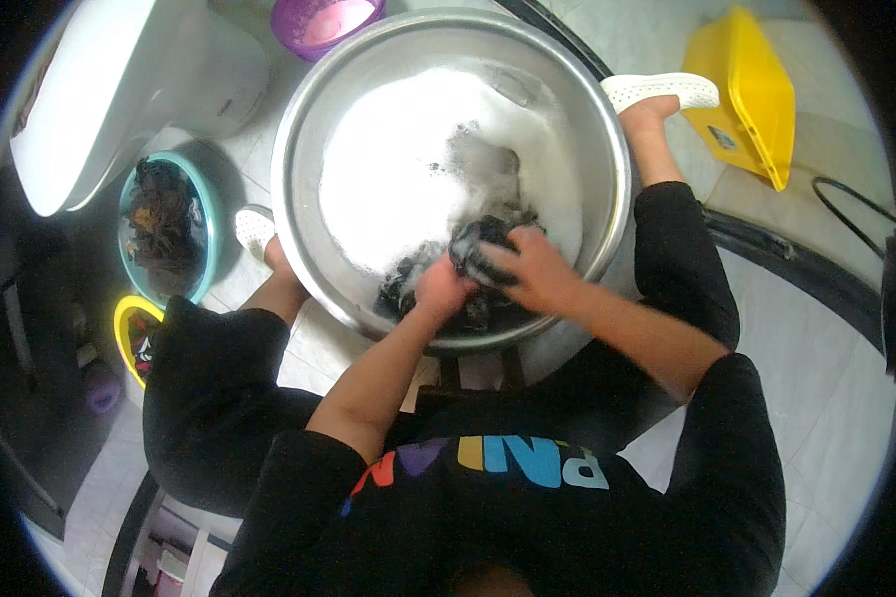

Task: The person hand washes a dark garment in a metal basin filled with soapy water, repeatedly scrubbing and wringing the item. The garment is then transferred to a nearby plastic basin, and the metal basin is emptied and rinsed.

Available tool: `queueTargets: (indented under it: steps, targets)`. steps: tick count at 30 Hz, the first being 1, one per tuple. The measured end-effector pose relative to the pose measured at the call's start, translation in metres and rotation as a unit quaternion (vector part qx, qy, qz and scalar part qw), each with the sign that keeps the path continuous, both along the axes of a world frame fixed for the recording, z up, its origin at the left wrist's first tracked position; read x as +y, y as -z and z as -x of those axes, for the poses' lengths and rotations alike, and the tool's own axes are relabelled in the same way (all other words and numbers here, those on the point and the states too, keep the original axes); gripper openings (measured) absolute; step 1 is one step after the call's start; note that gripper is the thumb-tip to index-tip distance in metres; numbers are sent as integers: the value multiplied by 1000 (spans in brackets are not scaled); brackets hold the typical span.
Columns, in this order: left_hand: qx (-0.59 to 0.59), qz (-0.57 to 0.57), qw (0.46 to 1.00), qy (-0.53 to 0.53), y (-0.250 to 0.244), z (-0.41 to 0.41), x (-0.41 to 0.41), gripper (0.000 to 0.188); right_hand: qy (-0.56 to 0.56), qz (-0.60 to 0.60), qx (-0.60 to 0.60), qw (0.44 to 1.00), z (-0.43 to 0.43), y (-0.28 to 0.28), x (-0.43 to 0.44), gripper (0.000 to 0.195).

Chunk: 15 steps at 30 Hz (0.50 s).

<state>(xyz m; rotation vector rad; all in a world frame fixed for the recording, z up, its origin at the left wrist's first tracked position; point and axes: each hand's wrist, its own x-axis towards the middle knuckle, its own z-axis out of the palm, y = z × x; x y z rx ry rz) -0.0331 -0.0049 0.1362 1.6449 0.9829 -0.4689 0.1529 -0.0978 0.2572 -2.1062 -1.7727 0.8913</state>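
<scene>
A wide stainless steel basin (293,186) stands on the floor between my legs. White suds (388,164) cover much of the water in it. Wet dark cloth (485,250) is bunched up at the near side of the basin, streaked with foam. My left hand (444,287) grips the bunch from the left and below. On its right side my right hand (534,272) presses with bent fingers, somewhat blurred. More dark fabric (397,291) lies half under water beside my left hand. The lower part of the cloth is hidden by my hands and the foam.
At the far left of the basin sits a purple bowl (287,30) with something pink inside. A teal tub (210,246) holds dark wet cloth; a yellow-rimmed basin (122,328) is near it. A white plastic container (187,82) stands upper left, a yellow bin (754,104) upper right.
</scene>
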Motion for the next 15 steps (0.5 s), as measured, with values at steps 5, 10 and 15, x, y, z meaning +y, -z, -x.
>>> queueTargets:
  steps: [5, 10, 15]
  targets:
    - [-51, -379, 914, 137, 25, 5, -22, 46, 105, 119, 0, 987, 49, 87, 40, 51]
    - [24, -144, 989, 11, 18, -11, -21, 47, 129, 103, -2, 986, 22, 141, 85, 48]
    - [11, -142, 989, 25, 12, -17, -13, 52, 66, 20, -160, 985, -19, 128, 109, 42]
